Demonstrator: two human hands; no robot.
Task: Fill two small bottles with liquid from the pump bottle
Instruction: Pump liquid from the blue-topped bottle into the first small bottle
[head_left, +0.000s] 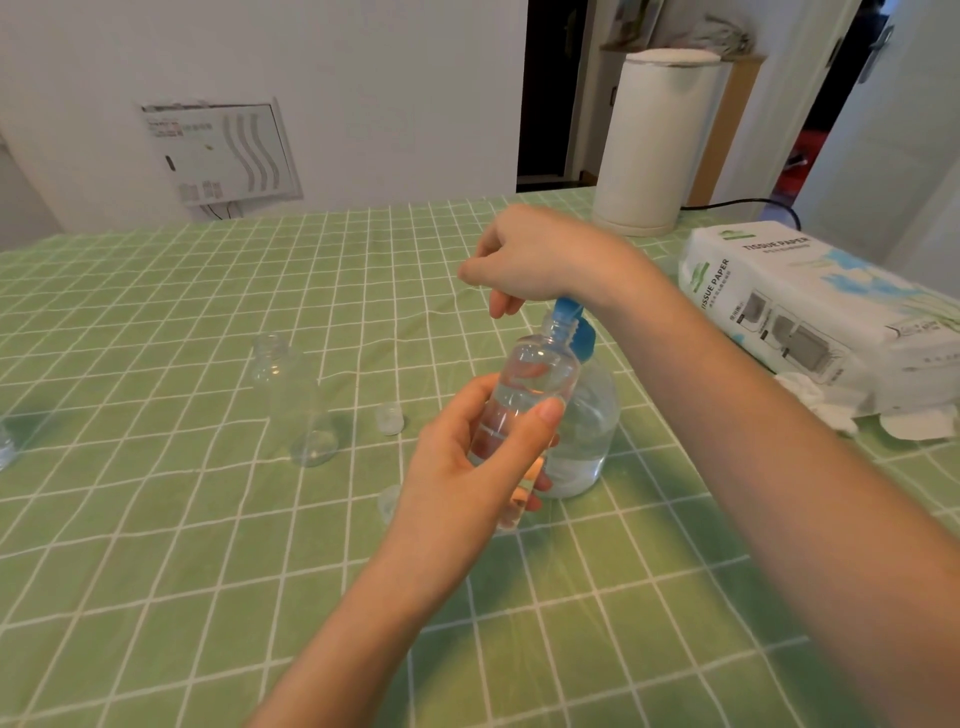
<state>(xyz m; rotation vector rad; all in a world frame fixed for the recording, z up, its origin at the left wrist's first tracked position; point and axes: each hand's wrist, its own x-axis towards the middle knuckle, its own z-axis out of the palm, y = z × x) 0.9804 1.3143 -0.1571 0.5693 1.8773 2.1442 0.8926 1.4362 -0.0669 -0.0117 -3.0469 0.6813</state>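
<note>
Left grip (467, 467): closed round small bottle (535, 384), part-filled, neck at blue nozzle (569, 325). Right grip (530, 260): atop pump bottle (587, 431), fingers curled down; clasp not discernible. On desk (156, 519): pump bottle just behind held bottle; second bottle (298, 405) lying to left; cap (389, 418) between.

On the table (156, 571), the pump bottle (587, 431) stands right of centre, under the right hand (535, 254). The small bottle (524, 384) in the left hand (457, 467) is just before it. A second small bottle (296, 400) stands well left, with a cap (389, 419) between them and a second cap (388, 501) nearer. The tissue pack (795, 306) lies far right, with a canister (654, 140) behind it.
</note>
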